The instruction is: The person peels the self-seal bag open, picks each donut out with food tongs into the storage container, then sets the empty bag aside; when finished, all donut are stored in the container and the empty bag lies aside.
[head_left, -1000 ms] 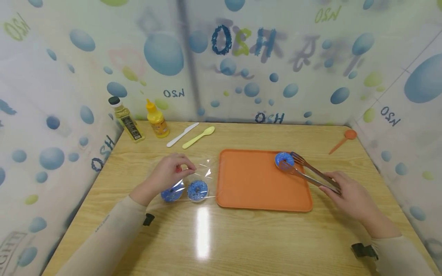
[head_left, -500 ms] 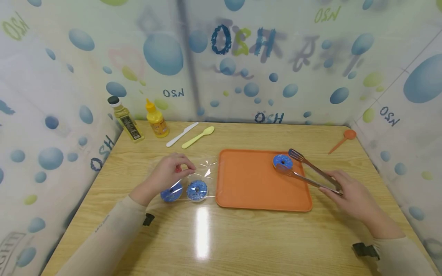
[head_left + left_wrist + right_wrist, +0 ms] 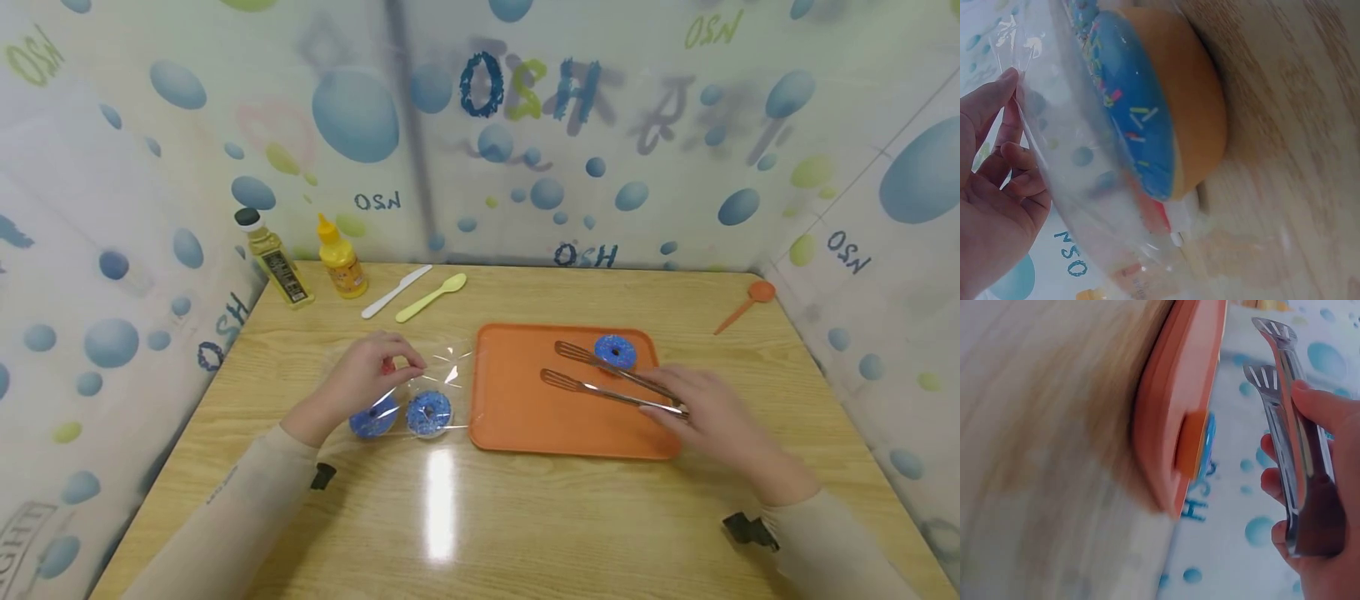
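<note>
My left hand [image 3: 367, 375] pinches the edge of a clear plastic bag [image 3: 1079, 206] between thumb and forefinger, lifting its film. Two toy donuts with blue icing are in the bag: one donut [image 3: 431, 402] on the right, another donut [image 3: 367, 423] partly under the hand. Something small and red [image 3: 1154, 209] shows through the film in the left wrist view, its kind unclear. My right hand [image 3: 712, 417] grips metal tongs [image 3: 1300, 450], their slotted ends parted with nothing between. They hover over the orange tray [image 3: 517, 421], where a third blue donut [image 3: 618, 343] sits at back right.
Behind the bag lie a white knife [image 3: 393, 293] and a yellow-green spoon [image 3: 429, 302]. An oil bottle [image 3: 277, 262] and a yellow squeeze bottle [image 3: 341, 262] stand at back left. An orange spoon [image 3: 742, 304] lies at back right. Printed walls enclose the wooden table [image 3: 555, 525].
The tongs were around the donut on the tray, then spread and let it go. My right hand has carried them left, past the donut. The left hand stays put.
</note>
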`<state>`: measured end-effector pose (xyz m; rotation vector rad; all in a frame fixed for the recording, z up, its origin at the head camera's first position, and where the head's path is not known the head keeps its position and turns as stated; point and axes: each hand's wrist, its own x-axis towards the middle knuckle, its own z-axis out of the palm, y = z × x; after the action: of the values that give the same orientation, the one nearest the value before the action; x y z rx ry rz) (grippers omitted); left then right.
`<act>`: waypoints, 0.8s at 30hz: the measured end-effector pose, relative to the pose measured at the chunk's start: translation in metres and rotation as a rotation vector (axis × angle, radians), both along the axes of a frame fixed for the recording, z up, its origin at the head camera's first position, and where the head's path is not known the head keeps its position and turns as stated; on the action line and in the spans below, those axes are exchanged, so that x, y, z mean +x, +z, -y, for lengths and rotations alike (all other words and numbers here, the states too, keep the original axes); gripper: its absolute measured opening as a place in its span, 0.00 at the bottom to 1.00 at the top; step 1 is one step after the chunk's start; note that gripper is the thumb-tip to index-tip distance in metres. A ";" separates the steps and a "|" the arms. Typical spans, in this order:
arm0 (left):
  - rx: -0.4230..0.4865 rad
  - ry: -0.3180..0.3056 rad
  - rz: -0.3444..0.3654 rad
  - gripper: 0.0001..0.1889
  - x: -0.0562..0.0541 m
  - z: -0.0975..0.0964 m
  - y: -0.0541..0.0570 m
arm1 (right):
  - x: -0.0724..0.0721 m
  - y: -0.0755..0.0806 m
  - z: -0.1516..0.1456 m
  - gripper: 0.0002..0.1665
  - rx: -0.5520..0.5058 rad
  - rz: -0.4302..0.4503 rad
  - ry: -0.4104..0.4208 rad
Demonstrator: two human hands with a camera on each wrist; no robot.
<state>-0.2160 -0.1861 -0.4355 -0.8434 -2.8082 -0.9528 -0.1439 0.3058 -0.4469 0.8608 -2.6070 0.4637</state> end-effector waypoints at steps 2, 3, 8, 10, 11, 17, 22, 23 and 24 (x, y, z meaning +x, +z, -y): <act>0.002 -0.001 0.003 0.02 0.000 0.000 0.000 | -0.004 0.000 0.011 0.30 0.012 0.020 0.023; 0.002 0.002 0.005 0.02 0.000 0.000 0.000 | -0.006 -0.001 0.017 0.29 0.018 0.029 0.036; 0.005 -0.001 0.006 0.02 -0.001 0.000 0.000 | -0.017 -0.003 0.045 0.26 0.033 0.055 0.102; 0.007 -0.006 0.002 0.02 -0.001 0.000 0.000 | -0.019 -0.004 0.055 0.25 0.041 0.058 0.119; 0.008 -0.006 0.001 0.02 0.000 0.000 0.001 | -0.021 -0.004 0.060 0.24 0.047 0.061 0.126; 0.009 0.001 0.000 0.02 0.000 0.000 -0.001 | -0.028 -0.001 0.085 0.24 0.099 0.063 0.163; 0.015 -0.009 -0.013 0.02 0.000 -0.001 -0.001 | -0.031 0.002 0.095 0.26 0.140 0.061 0.188; 0.020 -0.012 -0.018 0.02 0.000 -0.001 0.000 | -0.032 0.002 0.096 0.26 0.145 0.070 0.186; 0.023 -0.015 -0.024 0.02 0.000 -0.001 0.000 | -0.032 0.003 0.097 0.26 0.151 0.078 0.183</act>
<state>-0.2164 -0.1846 -0.4355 -0.8684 -2.7696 -0.9684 -0.1762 0.2086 -0.4444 1.1601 -2.6732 0.3578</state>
